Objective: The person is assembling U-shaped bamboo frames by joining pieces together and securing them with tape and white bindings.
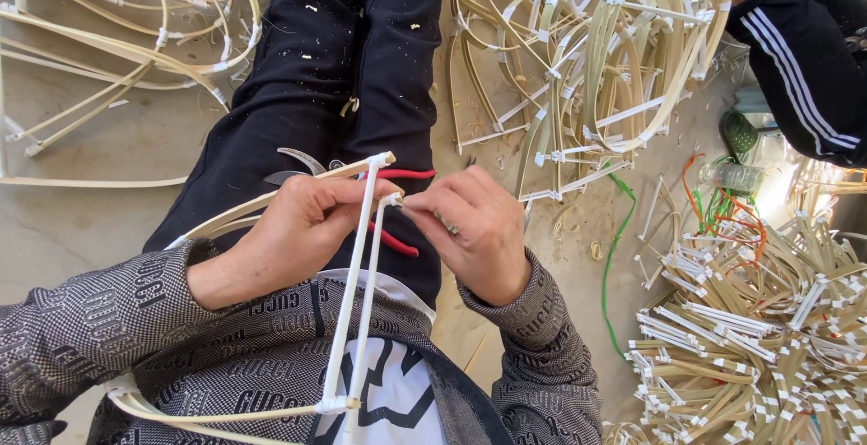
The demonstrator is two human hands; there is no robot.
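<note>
White-wrapped bamboo frame [348, 319] on lap; left hand [293, 224] grips its curved strip, right hand [474, 224] fingers pinch wrap at strut tip. Binding joint; red-handled shears [397, 174] underneath.

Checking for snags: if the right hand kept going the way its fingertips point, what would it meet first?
The right hand points left at the white strip it pinches; just beyond lies the left hand. Depth is unclear, but that hand looks first.

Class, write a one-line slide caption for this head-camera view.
Left hand grips a bent bamboo strip while right hand pinches a white strip at its top end.
</note>
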